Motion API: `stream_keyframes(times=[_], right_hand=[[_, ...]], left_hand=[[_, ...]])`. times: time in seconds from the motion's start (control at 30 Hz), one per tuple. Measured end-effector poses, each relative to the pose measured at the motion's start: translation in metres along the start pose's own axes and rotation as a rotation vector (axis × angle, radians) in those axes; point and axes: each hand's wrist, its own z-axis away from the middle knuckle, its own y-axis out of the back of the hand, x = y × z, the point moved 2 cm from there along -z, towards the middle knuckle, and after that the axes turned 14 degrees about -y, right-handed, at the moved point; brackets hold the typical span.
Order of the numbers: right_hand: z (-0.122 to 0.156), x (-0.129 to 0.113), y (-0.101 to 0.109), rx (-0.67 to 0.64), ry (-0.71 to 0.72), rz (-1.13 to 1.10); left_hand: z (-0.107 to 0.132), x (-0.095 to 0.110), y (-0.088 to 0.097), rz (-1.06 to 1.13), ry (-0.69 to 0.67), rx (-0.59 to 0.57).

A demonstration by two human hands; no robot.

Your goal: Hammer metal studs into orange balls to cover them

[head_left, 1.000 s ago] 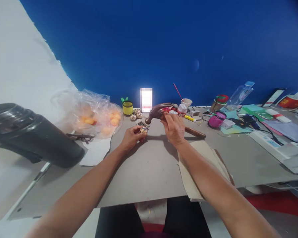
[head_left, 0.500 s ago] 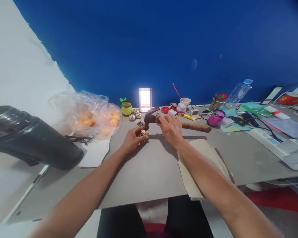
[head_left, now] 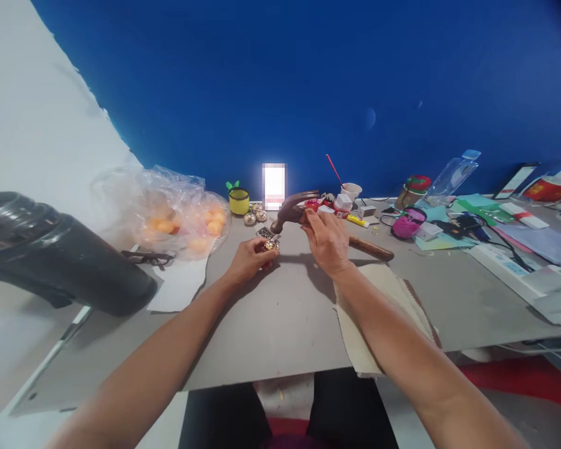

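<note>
My left hand (head_left: 250, 259) rests on the table with its fingers pinched round a small shiny gold ball with dark spots (head_left: 272, 245). A claw hammer (head_left: 292, 212) is in my right hand (head_left: 328, 240), gripped along the upper part of its wooden handle. The hammer's striking face hangs just above the ball, tilted, with a slight gap. Just behind the ball lies a small dark tray-like piece (head_left: 264, 232) with something shiny in it. Farther back sit several similar gold balls (head_left: 255, 216).
At left stand a large dark thermos (head_left: 70, 255) and a clear bag of orange fruit (head_left: 168, 218). A yellow pot (head_left: 239, 202), paper cup (head_left: 352, 191) and yellow tube (head_left: 357, 220) line the back. A folded cloth (head_left: 383, 280) lies under my right forearm; a power strip (head_left: 505, 268) is at right.
The hammer's head has lifted off the ball and tipped up, and my right hand has shifted slightly right. My left hand still holds the ball in nearly the same place.
</note>
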Motion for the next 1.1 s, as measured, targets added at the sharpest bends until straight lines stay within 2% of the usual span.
stream_keyframes(times=[0.13,0.3,0.43,0.63,0.77,0.97,1.1], right_hand=[[0.0014,-0.0046,-0.0002,-0.050,0.084,-0.002],[-0.0001,-0.0004,0.0027,0.038,-0.013,-0.033],[0.0011,-0.0024,0.0006,-0.039,0.077,-0.019],[0.0006,-0.0045,0.0045,0.045,0.029,-0.040],[0.0022,-0.0075,0.0024,-0.040,0.070,-0.030],[-0.0010,-0.0019,0.0067,0.016,-0.002,-0.055],[0.0013,-0.0070,0.0032,-0.031,0.077,-0.065]], left_hand=[[0.0006,0.0027,-0.0010,0.003,0.002,0.028],[0.0002,-0.0003,-0.0012,0.032,-0.032,0.058],[0.0012,-0.0047,-0.0016,0.045,-0.076,0.075],[0.0011,-0.0039,0.0006,0.045,-0.104,0.141],[0.0012,-0.0013,-0.0012,0.072,-0.041,0.086],[0.0005,0.0017,-0.0019,0.067,-0.075,-0.009],[0.0002,-0.0036,-0.0013,0.182,-0.068,-0.027]])
